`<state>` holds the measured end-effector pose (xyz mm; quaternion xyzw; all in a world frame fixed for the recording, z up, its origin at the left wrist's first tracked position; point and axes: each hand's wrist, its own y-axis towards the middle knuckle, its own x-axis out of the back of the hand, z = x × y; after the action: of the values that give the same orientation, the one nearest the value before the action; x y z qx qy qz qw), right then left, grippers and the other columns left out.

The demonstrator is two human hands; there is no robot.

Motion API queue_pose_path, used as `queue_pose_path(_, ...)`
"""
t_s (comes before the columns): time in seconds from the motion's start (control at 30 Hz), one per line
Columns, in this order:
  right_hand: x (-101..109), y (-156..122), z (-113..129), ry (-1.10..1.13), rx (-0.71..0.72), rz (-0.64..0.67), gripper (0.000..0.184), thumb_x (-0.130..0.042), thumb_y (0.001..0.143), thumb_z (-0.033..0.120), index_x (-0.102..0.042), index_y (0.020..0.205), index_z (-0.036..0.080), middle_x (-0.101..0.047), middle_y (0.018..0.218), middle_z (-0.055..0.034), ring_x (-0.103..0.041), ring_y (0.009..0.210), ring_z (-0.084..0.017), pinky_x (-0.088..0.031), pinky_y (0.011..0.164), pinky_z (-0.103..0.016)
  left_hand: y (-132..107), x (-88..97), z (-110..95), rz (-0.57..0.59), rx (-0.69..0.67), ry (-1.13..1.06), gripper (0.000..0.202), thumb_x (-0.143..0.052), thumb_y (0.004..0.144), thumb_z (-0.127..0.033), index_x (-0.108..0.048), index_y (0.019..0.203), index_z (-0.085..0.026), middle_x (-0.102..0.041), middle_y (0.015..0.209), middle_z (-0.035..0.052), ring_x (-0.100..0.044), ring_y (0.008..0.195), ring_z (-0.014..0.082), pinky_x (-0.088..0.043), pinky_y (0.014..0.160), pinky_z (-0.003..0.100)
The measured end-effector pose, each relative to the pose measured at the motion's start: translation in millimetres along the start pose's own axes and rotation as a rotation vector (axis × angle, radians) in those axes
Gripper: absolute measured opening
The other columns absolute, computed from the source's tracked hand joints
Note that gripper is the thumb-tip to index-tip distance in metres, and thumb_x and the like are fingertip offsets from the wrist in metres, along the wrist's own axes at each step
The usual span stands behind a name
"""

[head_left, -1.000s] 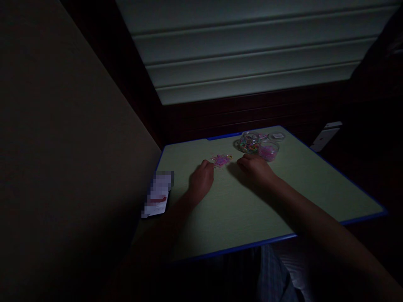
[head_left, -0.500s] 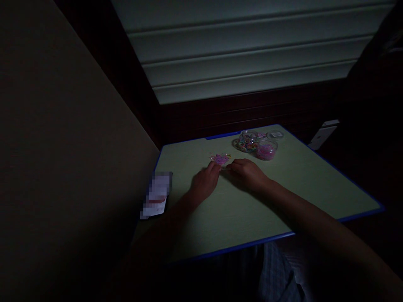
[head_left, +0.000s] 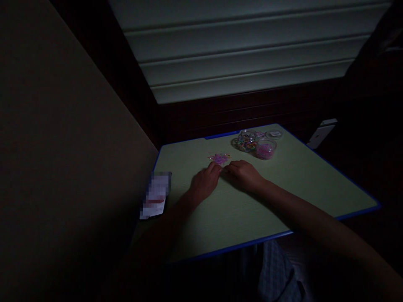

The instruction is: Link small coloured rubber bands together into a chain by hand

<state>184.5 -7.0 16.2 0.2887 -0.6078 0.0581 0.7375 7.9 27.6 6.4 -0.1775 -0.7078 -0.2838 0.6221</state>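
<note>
**Pink bands [head_left: 219, 158], dimly lit**

The pink bands lie in a small heap near the middle of the pale green table [head_left: 239, 218]. Just in front of the heap, the left hand [head_left: 204, 184] and right hand [head_left: 244, 174] rest with fingertips almost meeting. The dim light hides whether they pinch anything. Farther back stand a jar of mixed bands [head_left: 246, 141], a jar of pink ones [head_left: 265, 149] and a lid [head_left: 275, 134].

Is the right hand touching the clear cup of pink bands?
No, the right hand rests on the table beside the left hand, well short of the clear cup.
</note>
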Motion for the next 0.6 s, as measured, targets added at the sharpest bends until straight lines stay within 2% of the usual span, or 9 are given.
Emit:
queue_pose_path(0.13,2,-1,-2,-0.063,0.022,0.021,0.025,-0.043,0.09,0.023,-0.065,0.097,0.015,-0.064,0.084,-0.0077,-0.053,0.074,-0.015,-0.028,0.07,-0.028,-1,0.1,0,-0.011,-0.029,-0.005,0.036,-0.019,0.097,-0.032,-0.051,0.109,-0.021,-0.053,0.112,0.006,-0.059,0.091,0.0138,-0.046,0.078,0.025)
queue_pose_path(0.27,12,-3,-13,-0.137,-0.045,-0.009,0.026,-0.041,0.09,0.021,-0.065,0.095,0.016,-0.064,0.084,-0.0078,-0.053,0.075,-0.016,-0.028,0.07,-0.028,-1,-0.2,0,-0.013,-0.025,0.028,0.035,-0.019,0.096,-0.03,-0.049,0.112,-0.022,-0.053,0.114,0.0062,-0.059,0.091,0.014,-0.046,0.077,0.025)
queue_pose_path(0.4,28,-6,-36,-0.27,-0.201,-0.113,0.028,-0.038,0.091,0.023,-0.065,0.091,0.016,-0.065,0.087,-0.0087,-0.054,0.08,-0.019,-0.027,0.071,-0.03,0,-1.5,2,-0.012,-0.01,0.052,0.034,-0.02,0.096,-0.028,-0.049,0.113,-0.022,-0.052,0.113,0.0065,-0.059,0.089,0.0146,-0.046,0.073,0.025)
queue_pose_path(0.47,37,-10,-50,-0.353,-0.313,-0.199,0.028,-0.038,0.091,0.023,-0.065,0.094,0.016,-0.065,0.09,-0.0094,-0.054,0.082,-0.02,-0.026,0.074,-0.032,0,-2.2,2,-0.021,0.005,0.063,0.035,-0.02,0.096,-0.029,-0.05,0.112,-0.022,-0.052,0.112,0.0067,-0.059,0.087,0.0146,-0.046,0.072,0.025)
queue_pose_path(0.6,49,-20,-73,-0.472,-0.552,-0.299,0.03,-0.037,0.089,0.022,-0.066,0.089,0.014,-0.065,0.087,-0.0124,-0.053,0.082,-0.023,-0.025,0.071,-0.034,-1,-3.1,4,-0.061,0.038,0.096,0.035,-0.021,0.096,-0.03,-0.051,0.11,-0.021,-0.052,0.11,0.0073,-0.058,0.086,0.016,-0.046,0.072,0.027)
